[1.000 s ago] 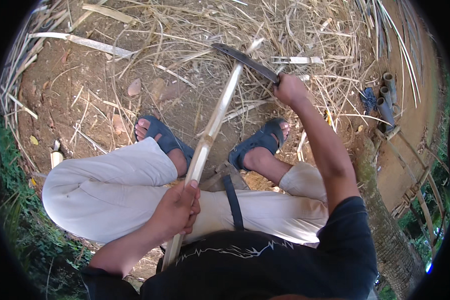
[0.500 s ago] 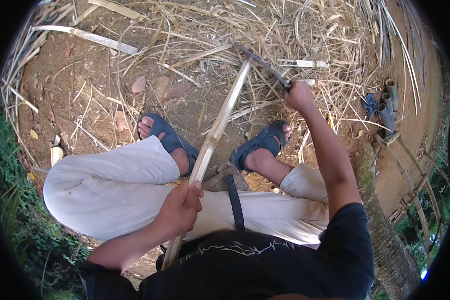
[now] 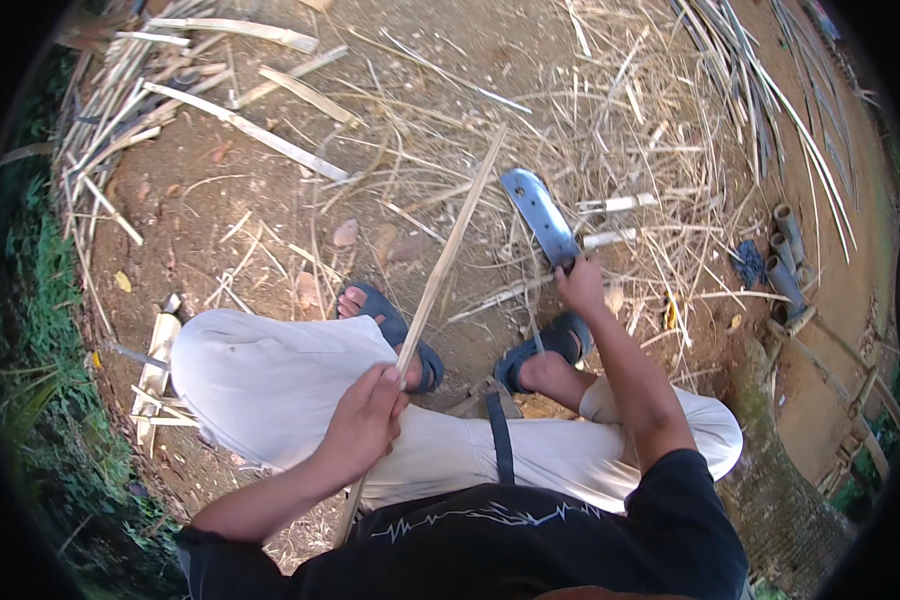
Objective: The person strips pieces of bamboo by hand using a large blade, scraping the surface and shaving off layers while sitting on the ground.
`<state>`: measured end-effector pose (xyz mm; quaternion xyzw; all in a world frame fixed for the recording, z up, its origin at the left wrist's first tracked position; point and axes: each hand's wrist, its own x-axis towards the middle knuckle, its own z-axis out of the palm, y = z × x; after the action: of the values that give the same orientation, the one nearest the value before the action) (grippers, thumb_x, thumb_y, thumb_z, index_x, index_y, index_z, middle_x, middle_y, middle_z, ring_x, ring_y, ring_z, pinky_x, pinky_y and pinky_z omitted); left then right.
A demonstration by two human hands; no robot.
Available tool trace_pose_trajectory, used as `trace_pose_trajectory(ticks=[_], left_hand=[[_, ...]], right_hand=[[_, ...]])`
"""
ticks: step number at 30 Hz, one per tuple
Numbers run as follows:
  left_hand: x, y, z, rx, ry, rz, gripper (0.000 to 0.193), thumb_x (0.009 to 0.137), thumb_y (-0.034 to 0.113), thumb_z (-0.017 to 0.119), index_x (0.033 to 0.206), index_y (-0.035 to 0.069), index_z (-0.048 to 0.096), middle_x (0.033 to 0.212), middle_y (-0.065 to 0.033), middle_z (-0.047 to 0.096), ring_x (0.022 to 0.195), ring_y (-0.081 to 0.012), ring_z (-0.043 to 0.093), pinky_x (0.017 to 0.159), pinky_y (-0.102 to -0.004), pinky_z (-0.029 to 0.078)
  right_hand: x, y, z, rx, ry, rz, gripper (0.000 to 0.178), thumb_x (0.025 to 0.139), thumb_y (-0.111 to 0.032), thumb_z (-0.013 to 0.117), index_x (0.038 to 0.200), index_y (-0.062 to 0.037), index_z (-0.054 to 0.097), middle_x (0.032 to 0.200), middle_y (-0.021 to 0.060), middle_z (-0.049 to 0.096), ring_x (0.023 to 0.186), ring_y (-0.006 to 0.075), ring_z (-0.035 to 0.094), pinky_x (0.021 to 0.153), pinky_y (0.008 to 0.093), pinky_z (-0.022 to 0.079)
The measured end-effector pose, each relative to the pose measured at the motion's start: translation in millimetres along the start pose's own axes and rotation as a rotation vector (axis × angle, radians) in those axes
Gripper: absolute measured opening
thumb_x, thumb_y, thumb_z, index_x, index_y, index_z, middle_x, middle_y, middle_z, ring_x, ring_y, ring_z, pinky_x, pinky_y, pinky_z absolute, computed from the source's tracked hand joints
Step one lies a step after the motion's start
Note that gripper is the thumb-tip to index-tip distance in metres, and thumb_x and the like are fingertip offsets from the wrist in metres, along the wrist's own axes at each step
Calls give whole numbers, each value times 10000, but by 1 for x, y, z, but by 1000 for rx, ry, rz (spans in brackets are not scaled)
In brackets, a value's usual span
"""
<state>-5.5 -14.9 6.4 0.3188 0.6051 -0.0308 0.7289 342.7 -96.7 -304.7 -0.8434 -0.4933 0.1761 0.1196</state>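
Note:
My left hand (image 3: 363, 420) is closed around a long pale bamboo strip (image 3: 444, 262), held over my lap. The strip slants from beside my torso up and away to the right, its far tip above the littered ground. My right hand (image 3: 581, 284) grips the dark handle of a broad machete (image 3: 541, 215). Its shiny flat side with several small holes faces up, and the blade points away and to the left. Between the blade and the strip there is a gap. My fingertips on the machete are partly hidden.
Fibrous shavings (image 3: 610, 130) litter the ground ahead. Split strips (image 3: 120, 110) lie piled at the far left, more (image 3: 745, 90) at the far right. Cut bamboo tubes (image 3: 785, 260) and a tree trunk (image 3: 770, 450) stand to the right. My sandalled feet (image 3: 395, 325) are below the strip.
The machete has come away from the strip's far end and turned from edge-on to flat side up. The strip has rolled, now showing a narrower side. My view has shifted.

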Motion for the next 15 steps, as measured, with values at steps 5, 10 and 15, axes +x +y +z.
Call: trace_pose_trajectory(ticks=[5, 10, 15], left_hand=[[29, 35, 3, 0, 64, 309, 270, 1011, 285, 531, 1145, 59, 469, 763, -5, 476, 468, -78, 457, 373, -236, 386], [31, 63, 7, -129, -28, 477, 293, 985, 216, 591, 1151, 16, 454, 796, -42, 589, 497, -93, 540, 376, -228, 420], [44, 60, 13, -122, -69, 556, 299, 998, 206, 563, 1203, 11, 466, 816, -60, 622, 519, -102, 555, 425, -220, 454]], right_hand=[[-4, -153, -75, 860, -454, 72, 397, 957, -311, 596, 1162, 27, 640, 1003, 209, 685, 939, 296, 672, 819, 363, 537], [-47, -249, -162, 1465, -594, -2, 431, 1034, -322, 495, 1265, 35, 570, 1018, 130, 660, 917, 188, 648, 813, 318, 531], [-80, -271, -170, 1674, -460, 111, 542, 1030, -312, 510, 1438, 22, 386, 1041, 72, 585, 876, 159, 601, 818, 309, 527]])
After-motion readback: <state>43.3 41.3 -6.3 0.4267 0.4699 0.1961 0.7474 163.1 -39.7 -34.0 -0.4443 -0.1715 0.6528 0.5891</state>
